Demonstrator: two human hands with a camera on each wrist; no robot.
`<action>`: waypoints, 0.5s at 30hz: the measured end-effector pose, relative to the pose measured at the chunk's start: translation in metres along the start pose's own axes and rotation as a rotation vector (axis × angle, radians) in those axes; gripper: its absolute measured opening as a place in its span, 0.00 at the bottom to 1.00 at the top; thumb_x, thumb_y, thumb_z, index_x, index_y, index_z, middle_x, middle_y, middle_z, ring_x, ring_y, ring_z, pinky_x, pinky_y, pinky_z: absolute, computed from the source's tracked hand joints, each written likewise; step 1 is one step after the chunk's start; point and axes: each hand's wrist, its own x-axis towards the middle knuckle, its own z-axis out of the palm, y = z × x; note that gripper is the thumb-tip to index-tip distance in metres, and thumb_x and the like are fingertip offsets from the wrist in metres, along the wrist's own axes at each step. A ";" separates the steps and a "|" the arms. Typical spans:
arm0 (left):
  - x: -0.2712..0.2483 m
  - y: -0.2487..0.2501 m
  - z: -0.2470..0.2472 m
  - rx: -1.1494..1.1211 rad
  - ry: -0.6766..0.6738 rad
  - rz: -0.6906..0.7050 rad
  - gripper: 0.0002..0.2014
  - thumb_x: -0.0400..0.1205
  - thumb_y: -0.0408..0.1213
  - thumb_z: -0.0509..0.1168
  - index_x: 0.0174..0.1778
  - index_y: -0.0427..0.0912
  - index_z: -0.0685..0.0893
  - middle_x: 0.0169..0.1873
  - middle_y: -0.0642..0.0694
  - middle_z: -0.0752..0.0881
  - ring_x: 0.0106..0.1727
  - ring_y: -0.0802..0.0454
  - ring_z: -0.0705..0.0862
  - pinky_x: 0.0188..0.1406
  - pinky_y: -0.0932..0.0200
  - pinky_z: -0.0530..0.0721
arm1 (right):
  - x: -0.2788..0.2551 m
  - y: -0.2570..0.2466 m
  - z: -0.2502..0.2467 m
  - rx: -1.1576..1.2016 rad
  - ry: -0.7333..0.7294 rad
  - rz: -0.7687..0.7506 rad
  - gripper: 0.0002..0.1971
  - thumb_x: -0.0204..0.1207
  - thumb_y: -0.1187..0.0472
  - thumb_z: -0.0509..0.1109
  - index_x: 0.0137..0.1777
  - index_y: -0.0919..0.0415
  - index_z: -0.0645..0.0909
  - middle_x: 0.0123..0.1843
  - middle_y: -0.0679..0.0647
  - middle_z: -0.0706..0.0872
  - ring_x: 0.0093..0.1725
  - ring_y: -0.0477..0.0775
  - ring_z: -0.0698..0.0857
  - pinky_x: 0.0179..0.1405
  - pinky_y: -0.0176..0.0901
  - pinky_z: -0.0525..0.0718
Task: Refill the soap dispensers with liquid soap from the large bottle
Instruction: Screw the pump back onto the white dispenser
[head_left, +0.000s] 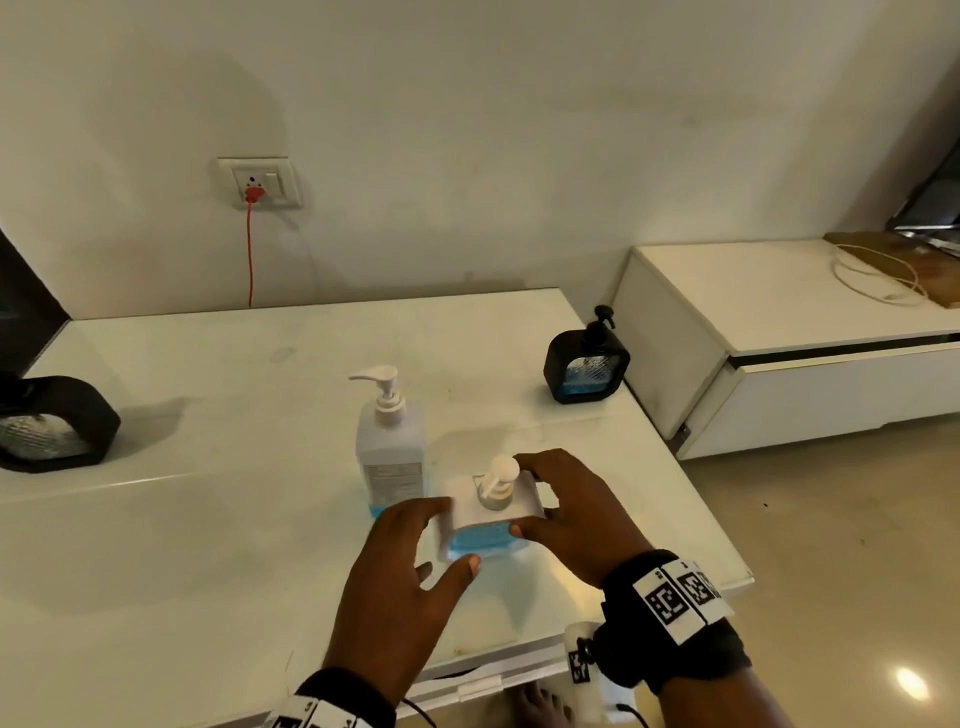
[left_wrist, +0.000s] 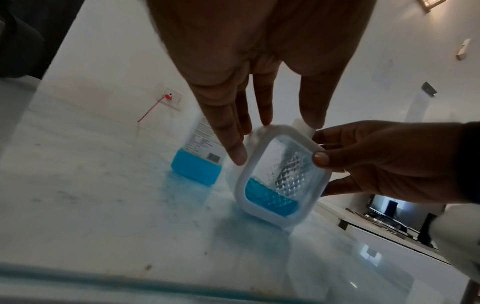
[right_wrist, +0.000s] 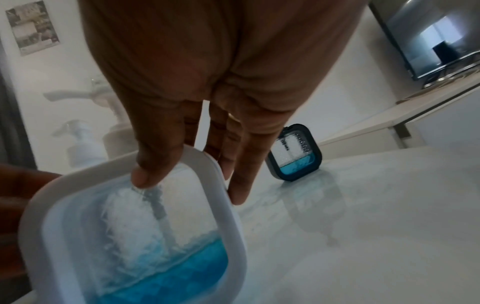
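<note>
Head view shows your two hands around the white dispenser (head_left: 491, 512), which stands on the counter (head_left: 208, 519) near its front edge, just in front of the large bottle (head_left: 390, 447). Your right hand (head_left: 576, 519) holds the dispenser from the right, thumb on the clear front face and fingers curled behind its top corner beside the white pump head. Your left hand (head_left: 400, 577) sits at the dispenser's left side with fingers fairly straight and spread; the fingertips meet its edge, though you cannot tell how firmly they press. In the left wrist view the dispenser (left_wrist: 279, 176) looks tilted, with blue soap filling only the bottom part of its window, and the right hand (left_wrist: 389, 162) shows its thumb on the frame. The large bottle (left_wrist: 200, 158) stands upright behind it, pump on, with a low band of blue soap at its base. In the right wrist view the thumb of the right hand (right_wrist: 202, 86) rests on the upper rim of the dispenser (right_wrist: 135, 236). A black dispenser (head_left: 586, 366) stands well apart at the counter's far right corner, pump on, partly filled with blue. Another black dispenser (head_left: 54, 426) sits at the left edge, its top cut off by the frame. A red cord (head_left: 250, 249) hangs from a wall socket (head_left: 260, 182).
</note>
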 end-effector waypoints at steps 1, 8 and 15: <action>0.001 0.005 0.004 0.000 -0.015 0.020 0.24 0.80 0.44 0.77 0.64 0.68 0.73 0.72 0.62 0.74 0.71 0.62 0.76 0.60 0.69 0.85 | 0.001 0.003 -0.006 -0.013 0.023 0.014 0.30 0.73 0.62 0.79 0.73 0.46 0.74 0.64 0.37 0.74 0.65 0.38 0.73 0.45 0.17 0.78; 0.006 0.026 0.035 -0.035 -0.076 0.055 0.18 0.83 0.48 0.74 0.61 0.71 0.75 0.62 0.73 0.74 0.62 0.87 0.71 0.50 0.79 0.82 | 0.026 0.042 -0.057 -0.170 0.175 0.139 0.32 0.73 0.54 0.80 0.76 0.50 0.74 0.70 0.47 0.76 0.69 0.47 0.75 0.69 0.35 0.71; 0.011 0.033 0.053 -0.075 -0.126 -0.013 0.16 0.81 0.45 0.77 0.56 0.70 0.79 0.60 0.70 0.79 0.61 0.77 0.78 0.48 0.83 0.77 | 0.065 0.074 -0.106 -0.286 0.193 0.185 0.32 0.75 0.54 0.78 0.78 0.51 0.73 0.72 0.55 0.75 0.65 0.52 0.77 0.65 0.39 0.71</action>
